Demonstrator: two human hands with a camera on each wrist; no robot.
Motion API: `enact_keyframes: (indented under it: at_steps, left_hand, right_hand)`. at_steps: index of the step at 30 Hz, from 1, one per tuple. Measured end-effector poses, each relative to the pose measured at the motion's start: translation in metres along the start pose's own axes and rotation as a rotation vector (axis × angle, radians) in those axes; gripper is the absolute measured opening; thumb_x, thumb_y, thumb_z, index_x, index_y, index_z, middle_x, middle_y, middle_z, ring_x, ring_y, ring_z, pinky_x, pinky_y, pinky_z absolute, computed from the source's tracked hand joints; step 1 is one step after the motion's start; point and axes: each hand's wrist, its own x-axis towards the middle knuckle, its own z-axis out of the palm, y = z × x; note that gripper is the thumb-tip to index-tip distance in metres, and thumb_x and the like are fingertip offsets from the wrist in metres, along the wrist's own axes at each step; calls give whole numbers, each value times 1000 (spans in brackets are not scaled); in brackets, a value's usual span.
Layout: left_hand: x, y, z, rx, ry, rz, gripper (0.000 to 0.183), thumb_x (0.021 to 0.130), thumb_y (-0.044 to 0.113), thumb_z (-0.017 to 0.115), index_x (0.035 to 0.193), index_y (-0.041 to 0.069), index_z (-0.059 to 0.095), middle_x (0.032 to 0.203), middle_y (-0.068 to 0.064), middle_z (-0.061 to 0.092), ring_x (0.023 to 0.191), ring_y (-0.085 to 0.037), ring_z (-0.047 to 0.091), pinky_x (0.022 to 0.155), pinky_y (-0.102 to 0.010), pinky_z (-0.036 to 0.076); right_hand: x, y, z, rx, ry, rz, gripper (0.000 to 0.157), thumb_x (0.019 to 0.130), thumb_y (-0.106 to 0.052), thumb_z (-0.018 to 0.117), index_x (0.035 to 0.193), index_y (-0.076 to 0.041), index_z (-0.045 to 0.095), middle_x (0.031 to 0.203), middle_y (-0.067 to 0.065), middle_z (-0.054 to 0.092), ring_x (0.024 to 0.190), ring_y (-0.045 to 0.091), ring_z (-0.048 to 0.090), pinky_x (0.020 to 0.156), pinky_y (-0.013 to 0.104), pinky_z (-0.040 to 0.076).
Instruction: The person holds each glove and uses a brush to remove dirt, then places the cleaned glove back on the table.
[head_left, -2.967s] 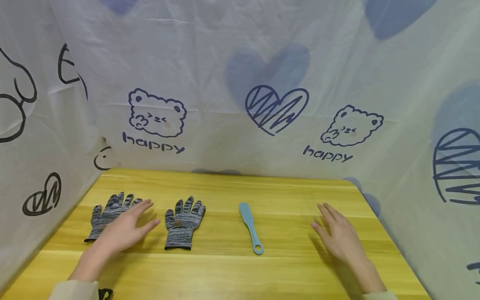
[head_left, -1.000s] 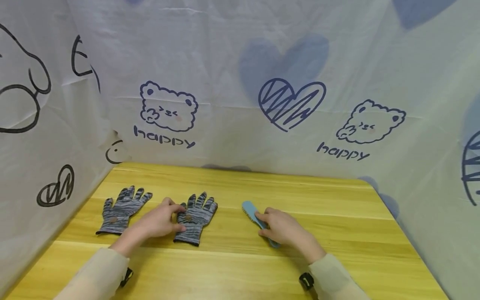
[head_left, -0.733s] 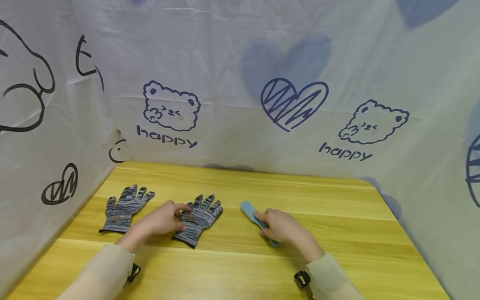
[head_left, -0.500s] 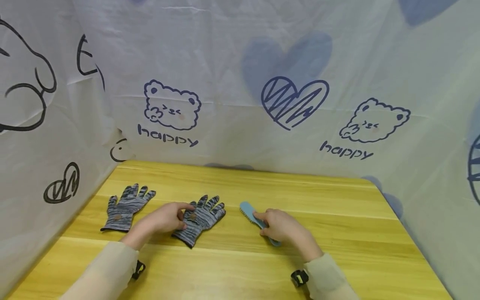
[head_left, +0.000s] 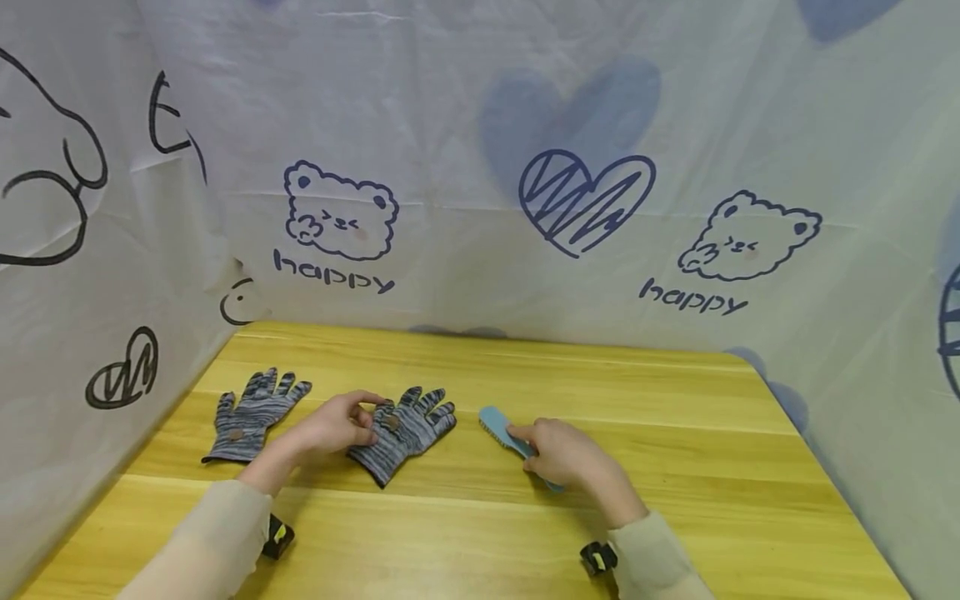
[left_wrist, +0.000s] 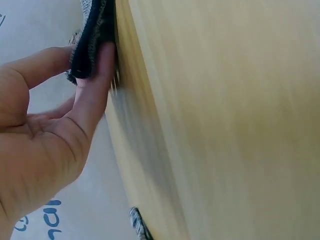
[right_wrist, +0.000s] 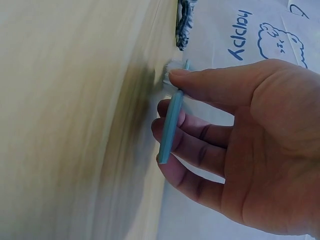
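Observation:
My left hand (head_left: pixel 336 425) pinches the near left side of a grey-and-black knit glove (head_left: pixel 408 433), thumb on one face and fingers on the other. In the left wrist view the glove's dark edge (left_wrist: pixel 90 45) sits between thumb and fingers, close over the table. With my right hand (head_left: pixel 566 454) I grip the handle of a light blue brush (head_left: pixel 495 421). Its short bristles face down and left. The right wrist view shows the brush handle (right_wrist: pixel 171 125) between thumb and curled fingers. A second matching glove (head_left: pixel 251 421) lies flat at the left, fingers pointing away.
The yellow wood-grain table (head_left: pixel 450 533) runs back to a white cloth (head_left: pixel 457 250) with bear and heart drawings. The cloth also hangs along both sides. A black band (head_left: pixel 279 536) is on my left wrist and another band (head_left: pixel 598 558) on my right.
Both hands have come inward from apart, the left taking hold of the nearer glove, the right of the brush. The glove has since turned clockwise and shifted slightly right; the brush has tilted.

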Motion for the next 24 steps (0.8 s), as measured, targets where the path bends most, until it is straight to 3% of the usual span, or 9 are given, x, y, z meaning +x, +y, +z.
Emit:
enact_keyframes:
  at_steps: [7,10,15,18,24]
  left_hand:
    - [4,4,2,-125,7,-136,60,97,5,68,143,-18,37,111,-17,64,100,-26,66,85,-39,61]
    - [6,5,2,-155,8,-177,64,97,10,71,145,-18,40,125,-24,64,113,-33,67,97,-48,59]
    - [8,2,3,-200,1,-206,64,96,11,75,145,-17,44,136,-30,58,119,-38,65,101,-48,57]
    - [9,1,4,-214,-18,-205,66,98,10,71,149,-17,39,145,-34,50,129,-44,57,107,-52,53]
    - [12,2,8,-272,-33,-199,69,102,7,62,156,-17,25,161,-37,26,149,-50,30,121,-59,30]
  right_hand:
    - [0,3,0,21,7,-4,58,94,-6,75,149,-12,58,71,1,49,63,15,39,55,28,32]
    - [0,4,0,43,8,-6,57,94,-5,75,149,-12,59,74,1,52,65,15,42,56,28,34]
    - [-1,6,-1,71,1,-1,57,95,-4,74,149,-12,59,74,2,54,65,15,43,55,28,34]
    - [-2,6,-1,79,-1,0,57,95,-3,74,148,-12,59,74,2,54,65,15,42,55,27,33]
    - [-3,7,0,103,-1,18,57,95,-4,74,149,-12,58,71,1,48,62,14,40,54,27,31]
